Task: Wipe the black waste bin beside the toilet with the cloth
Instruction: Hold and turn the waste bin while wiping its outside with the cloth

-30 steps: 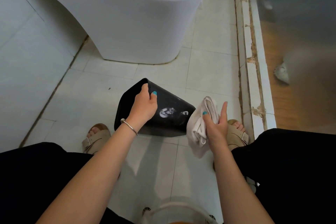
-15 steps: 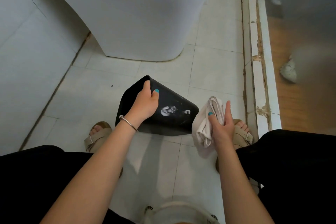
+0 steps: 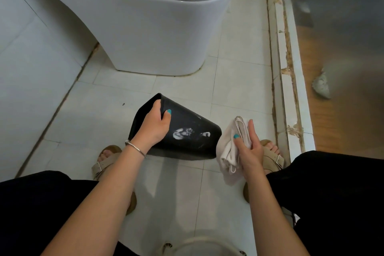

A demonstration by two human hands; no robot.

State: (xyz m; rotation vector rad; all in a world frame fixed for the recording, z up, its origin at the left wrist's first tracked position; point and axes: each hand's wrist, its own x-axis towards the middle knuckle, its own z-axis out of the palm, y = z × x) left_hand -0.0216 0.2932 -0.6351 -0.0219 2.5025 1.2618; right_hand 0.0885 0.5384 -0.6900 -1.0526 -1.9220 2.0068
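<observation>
On the floor before the toilet (image 3: 158,27), the black waste bin (image 3: 187,133) stayed tipped, left hand (image 3: 154,125) gripping its rim; the right hand (image 3: 249,149), pinching the cloth (image 3: 228,151), had barely shifted, so its white smears remained unwiped.

**Hidden and cut off**

The waste bin (image 3: 187,131) shows only its outer side; its opening faces away. The left hand (image 3: 152,129) covers part of its rim. The toilet (image 3: 162,27) runs off the top edge. Beyond the threshold (image 3: 284,68), everything blurs.
</observation>
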